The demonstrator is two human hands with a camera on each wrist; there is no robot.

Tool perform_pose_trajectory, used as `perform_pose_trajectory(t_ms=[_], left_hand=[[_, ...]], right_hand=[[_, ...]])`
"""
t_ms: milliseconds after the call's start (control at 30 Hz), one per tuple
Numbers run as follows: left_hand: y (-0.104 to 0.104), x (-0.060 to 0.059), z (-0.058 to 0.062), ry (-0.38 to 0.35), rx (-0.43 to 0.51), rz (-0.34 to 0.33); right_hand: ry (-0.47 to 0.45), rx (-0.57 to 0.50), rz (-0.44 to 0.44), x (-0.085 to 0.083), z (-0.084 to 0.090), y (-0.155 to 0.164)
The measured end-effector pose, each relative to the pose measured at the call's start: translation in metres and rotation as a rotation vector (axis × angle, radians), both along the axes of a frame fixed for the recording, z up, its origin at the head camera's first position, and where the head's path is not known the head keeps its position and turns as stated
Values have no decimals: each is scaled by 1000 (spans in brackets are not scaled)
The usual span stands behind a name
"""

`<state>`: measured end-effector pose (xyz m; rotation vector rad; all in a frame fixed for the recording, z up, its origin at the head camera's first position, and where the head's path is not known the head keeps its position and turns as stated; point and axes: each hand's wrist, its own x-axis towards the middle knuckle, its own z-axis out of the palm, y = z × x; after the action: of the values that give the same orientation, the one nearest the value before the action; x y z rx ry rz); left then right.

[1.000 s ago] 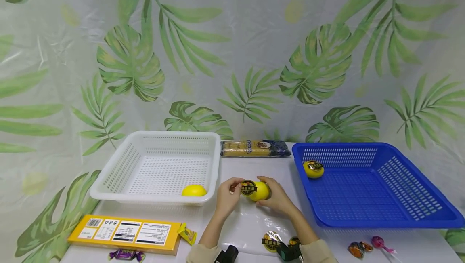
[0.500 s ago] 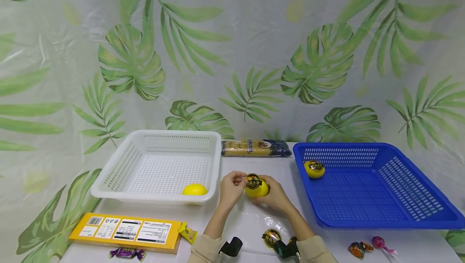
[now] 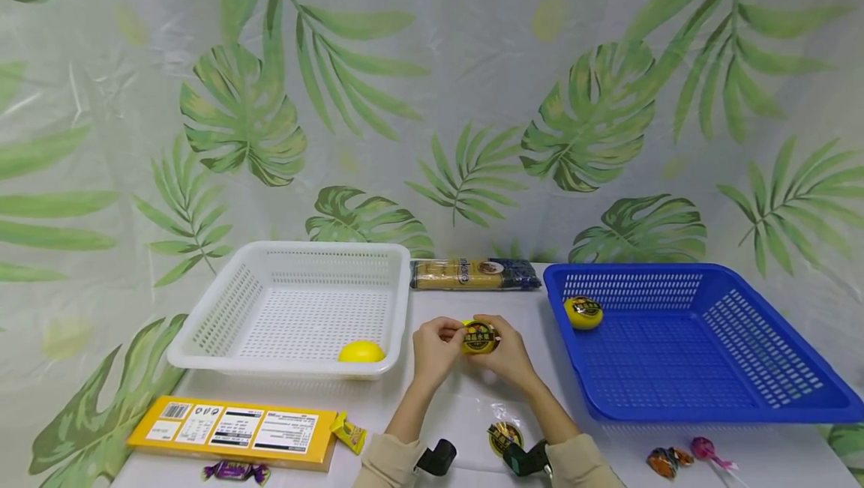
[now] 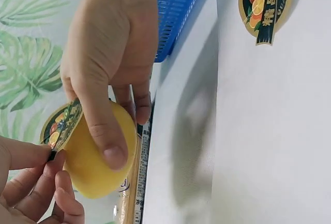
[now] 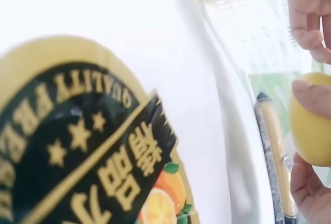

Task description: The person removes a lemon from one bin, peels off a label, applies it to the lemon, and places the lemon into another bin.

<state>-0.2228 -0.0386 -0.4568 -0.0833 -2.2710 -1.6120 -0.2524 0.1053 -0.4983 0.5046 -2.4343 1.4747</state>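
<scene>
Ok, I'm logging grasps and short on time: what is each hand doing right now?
Left hand: pinches the edge of the sticker on the lemon.
Right hand: holds the lemon, thumb pressed on it.

Your white basket [image 3: 229, 315] holds a plain lemon [image 3: 361, 351]; a yellow box [image 3: 232, 430] lies at the table's front-left edge.

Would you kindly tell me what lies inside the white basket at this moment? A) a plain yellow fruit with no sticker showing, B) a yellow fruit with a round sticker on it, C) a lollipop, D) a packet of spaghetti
A: in the head view the white basket holds one plain yellow fruit near its front right corner, no sticker showing; the stickered fruit sits in the blue basket.
</scene>
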Motion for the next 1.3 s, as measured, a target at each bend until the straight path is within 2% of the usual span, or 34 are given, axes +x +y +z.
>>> perform_pose_trajectory(t_ms=[133,367,500,567,667,800,867,933,1100,1200,1300], left_hand=[[3,2,-1,41,-24,25],[7,7,3,109,-46,88],[6,8,2,86,-45,127],[5,7,1,59,-17,128],[4,6,0,18,26,120],[1,5,-4,-5,11,112],[-2,4,-6,-23,-13,82],[-4,4,-7,-54,-45,27],[-11,1,-7,-143,-113,-177],[-15,-1,-6,-191,-96,-271],[-17,-1,-5,-240,-27,-310]], right_hand=[[15,4,-3,1,3,-1],[-16,-20,7,4,8,-3],[-14,-31,28,6,11,-4],[10,-39,39,8,12,-4],[15,-39,46,15,23,-6],[-3,-38,72,17,23,-3],[-2,-33,104,13,15,1],[1,-20,128,14,17,3],[56,34,159,18,27,5],[73,63,165,22,33,5],[22,41,218,25,39,5]])
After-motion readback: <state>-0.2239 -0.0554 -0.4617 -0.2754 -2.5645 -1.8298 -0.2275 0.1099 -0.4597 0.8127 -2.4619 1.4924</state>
